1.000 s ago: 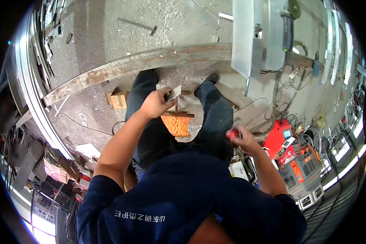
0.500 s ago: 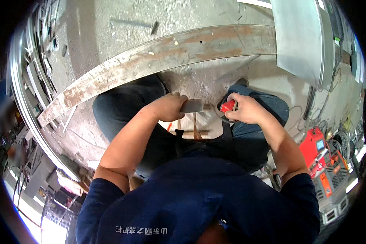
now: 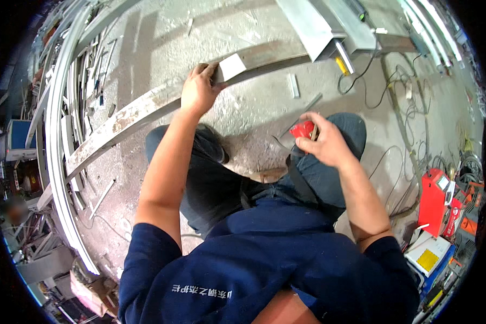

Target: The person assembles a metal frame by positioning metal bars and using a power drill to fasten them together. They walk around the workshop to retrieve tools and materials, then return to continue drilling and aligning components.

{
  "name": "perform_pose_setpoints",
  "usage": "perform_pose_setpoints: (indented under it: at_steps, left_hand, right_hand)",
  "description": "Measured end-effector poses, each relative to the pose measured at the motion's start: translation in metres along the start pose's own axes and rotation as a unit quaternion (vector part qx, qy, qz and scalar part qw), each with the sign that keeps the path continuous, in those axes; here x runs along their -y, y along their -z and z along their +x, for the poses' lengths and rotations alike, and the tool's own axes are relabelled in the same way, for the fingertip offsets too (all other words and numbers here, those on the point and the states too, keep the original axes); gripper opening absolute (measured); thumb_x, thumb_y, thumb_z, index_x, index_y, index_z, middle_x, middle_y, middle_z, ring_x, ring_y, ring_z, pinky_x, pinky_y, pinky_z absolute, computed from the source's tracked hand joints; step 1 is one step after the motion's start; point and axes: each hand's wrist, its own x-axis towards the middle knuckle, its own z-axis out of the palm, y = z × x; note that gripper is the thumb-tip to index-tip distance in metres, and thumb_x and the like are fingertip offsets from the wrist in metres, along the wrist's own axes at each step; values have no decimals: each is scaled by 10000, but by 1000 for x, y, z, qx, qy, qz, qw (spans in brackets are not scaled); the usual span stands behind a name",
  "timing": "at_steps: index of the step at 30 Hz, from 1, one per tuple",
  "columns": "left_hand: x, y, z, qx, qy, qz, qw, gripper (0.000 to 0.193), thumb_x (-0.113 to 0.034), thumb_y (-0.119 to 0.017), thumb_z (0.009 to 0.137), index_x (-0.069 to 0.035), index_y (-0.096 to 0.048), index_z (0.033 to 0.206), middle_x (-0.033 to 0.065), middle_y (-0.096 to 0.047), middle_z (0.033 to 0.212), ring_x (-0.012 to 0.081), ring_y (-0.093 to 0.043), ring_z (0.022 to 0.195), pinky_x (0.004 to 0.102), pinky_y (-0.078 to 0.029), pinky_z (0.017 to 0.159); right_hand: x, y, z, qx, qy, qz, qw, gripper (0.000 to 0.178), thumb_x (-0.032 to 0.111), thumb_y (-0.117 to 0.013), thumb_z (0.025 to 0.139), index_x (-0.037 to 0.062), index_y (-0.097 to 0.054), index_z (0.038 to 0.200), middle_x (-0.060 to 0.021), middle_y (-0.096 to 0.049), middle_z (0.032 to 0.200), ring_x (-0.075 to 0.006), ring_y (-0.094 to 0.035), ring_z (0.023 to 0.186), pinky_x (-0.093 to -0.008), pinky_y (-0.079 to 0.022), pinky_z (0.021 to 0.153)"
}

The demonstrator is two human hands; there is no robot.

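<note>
My left hand reaches forward to the long, rust-stained metal beam. Its closed fingers grip the near end of a small flat metal plate, which shines white. The plate lies over the beam's upper face; whether it rests there or is held just above, I cannot tell. Above my right thigh, my right hand is closed around a small red tool. The fingers cover part of that tool, so its exact kind is unclear.
Large grey metal channels lie across the beam's far right part. A yellow-handled tool sits by their end. Cables coil on the right floor near a red machine. Long metal profiles run along the left.
My left hand has carried the metal plate from between my knees forward to the beam. My right hand still holds the red tool. The view has shifted, showing more floor ahead.
</note>
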Motion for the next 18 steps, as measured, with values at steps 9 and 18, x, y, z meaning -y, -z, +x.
perform_pose_setpoints:
  at_steps: [9, 18]
  left_hand:
    - [23, -3, 15, 41, 11, 118, 992, 748, -503, -742, 781, -174, -493, 1404, 128, -456, 1409, 355, -404, 1307, 522, -332, 1088]
    - [-60, -31, -98, 201, 276, -744, 575, 642, -534, -469, 985, -24, -466, 1374, 121, -623, 1186, 256, -596, 1104, 396, -447, 996]
  right_hand:
    - [-1, -7, -26, -66, 10, 33, 997, 607, 338, -763, 739, 49, -560, 1232, -198, -674, 1044, -329, -662, 973, -387, -503, 851]
    - [51, -50, 38, 11, 71, -91, 993, 826, 404, -833, 702, 20, -451, 1325, -218, -658, 1099, -359, -650, 1013, -424, -520, 871]
